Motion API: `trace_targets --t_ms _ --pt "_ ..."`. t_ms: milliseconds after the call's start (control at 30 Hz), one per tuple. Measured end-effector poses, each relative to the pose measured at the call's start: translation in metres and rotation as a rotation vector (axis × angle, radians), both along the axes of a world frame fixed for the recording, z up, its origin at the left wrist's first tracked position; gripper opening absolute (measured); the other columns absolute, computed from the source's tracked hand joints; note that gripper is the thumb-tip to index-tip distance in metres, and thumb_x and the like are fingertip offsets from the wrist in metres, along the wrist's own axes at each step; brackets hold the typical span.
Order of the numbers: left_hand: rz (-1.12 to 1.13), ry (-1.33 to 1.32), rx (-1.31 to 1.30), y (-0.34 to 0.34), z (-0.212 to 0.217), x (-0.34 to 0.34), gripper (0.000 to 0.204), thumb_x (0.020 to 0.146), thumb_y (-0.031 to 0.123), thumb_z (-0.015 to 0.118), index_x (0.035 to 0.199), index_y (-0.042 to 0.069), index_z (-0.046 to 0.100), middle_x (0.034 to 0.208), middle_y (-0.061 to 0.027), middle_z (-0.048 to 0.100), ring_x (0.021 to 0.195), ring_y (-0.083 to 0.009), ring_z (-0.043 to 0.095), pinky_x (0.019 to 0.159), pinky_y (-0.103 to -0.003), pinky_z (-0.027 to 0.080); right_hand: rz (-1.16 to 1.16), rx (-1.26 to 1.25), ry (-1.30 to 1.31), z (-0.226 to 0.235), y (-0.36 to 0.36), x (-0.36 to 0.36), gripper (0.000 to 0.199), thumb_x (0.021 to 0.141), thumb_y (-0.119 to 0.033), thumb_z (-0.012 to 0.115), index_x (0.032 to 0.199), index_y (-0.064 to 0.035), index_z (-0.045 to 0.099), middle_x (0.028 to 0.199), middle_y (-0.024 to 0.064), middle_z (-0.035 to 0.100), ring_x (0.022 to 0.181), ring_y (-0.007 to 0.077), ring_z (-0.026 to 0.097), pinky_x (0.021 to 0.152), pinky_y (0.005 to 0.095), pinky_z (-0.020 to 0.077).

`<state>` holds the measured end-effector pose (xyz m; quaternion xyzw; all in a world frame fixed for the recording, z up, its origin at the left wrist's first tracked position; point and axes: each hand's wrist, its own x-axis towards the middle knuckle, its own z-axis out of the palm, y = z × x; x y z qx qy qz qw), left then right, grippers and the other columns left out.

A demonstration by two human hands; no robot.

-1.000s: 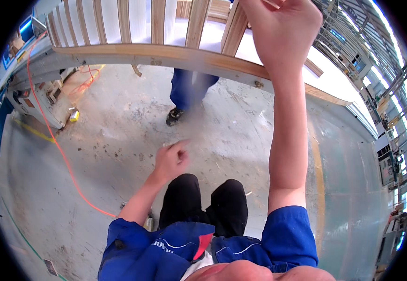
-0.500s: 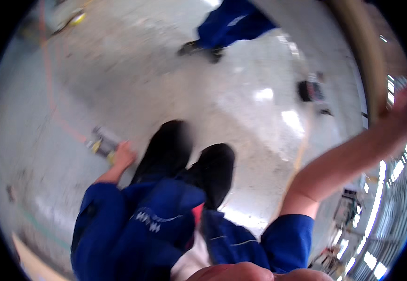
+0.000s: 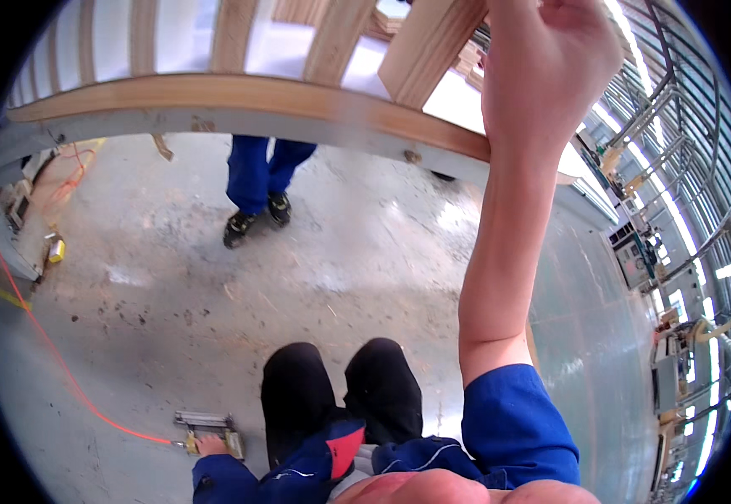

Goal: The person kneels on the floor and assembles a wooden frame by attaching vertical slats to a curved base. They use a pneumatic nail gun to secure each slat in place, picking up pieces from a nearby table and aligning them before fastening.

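Low at my left side, my left hand (image 3: 209, 445) is wrapped round the handle of a pneumatic nail gun (image 3: 233, 443). An orange air hose (image 3: 55, 349) runs from it across the floor. My right arm is raised, and my right hand (image 3: 554, 71) is beside the end of a slatted wooden frame (image 3: 273, 91). Its fingers look curled, but the frame's top edge of the view cuts them off, so what they grip is hidden. A wide wooden slat (image 3: 433, 46) stands just left of that hand.
The frame rests on a grey-edged table (image 3: 340, 130). Beyond it stands another person in blue trousers (image 3: 252, 172) and dark shoes. A machine (image 3: 13, 218) is at the far left, with a small yellow item (image 3: 56, 250) near it. Benches and equipment (image 3: 634, 256) line the right.
The view has swung up and right, bringing the slatted frame and table into sight. My right arm now reaches forward to the frame's end. My left hand still holds the nail gun low.
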<state>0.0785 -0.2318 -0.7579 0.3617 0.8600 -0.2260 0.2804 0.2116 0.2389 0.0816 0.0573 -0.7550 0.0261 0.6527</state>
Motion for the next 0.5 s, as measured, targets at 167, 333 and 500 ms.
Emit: trace_targets --t_ms 167,333,500 --pt "-0.139 -0.409 0.059 0.016 0.053 -0.007 0.043 0.086 0.039 0.067 0.110 0.004 0.076 0.116 -0.0226 0.073 0.112 -0.0385 0.070 0.092 -0.052 0.056 0.250 -0.159 0.059 0.000 0.007 -0.014 0.018 0.095 -0.001 0.070 0.112 0.0036 0.072 0.097 0.0054 0.071 0.084 0.0117 0.068 0.075 0.0263 0.0569" --pt "0.027 -0.396 0.284 0.079 0.161 0.023 0.041 0.084 0.037 0.069 0.100 -0.001 0.075 0.104 -0.0268 0.073 0.103 -0.0443 0.071 0.089 -0.051 0.057 0.228 -0.268 0.047 0.000 -0.002 -0.007 0.018 0.094 0.000 0.071 0.113 0.0027 0.072 0.104 0.0064 0.070 0.093 0.0119 0.068 0.078 0.0269 0.0591" --pt "0.396 -0.217 0.766 0.134 0.130 -0.008 0.037 0.083 0.031 0.070 0.081 -0.005 0.073 0.078 -0.0308 0.068 0.082 -0.0482 0.071 0.070 -0.056 0.056 0.282 -0.236 0.018 0.007 0.010 -0.006 0.020 0.093 0.001 0.072 0.113 0.0032 0.071 0.107 0.0097 0.073 0.097 0.0150 0.070 0.083 0.0306 0.0626"
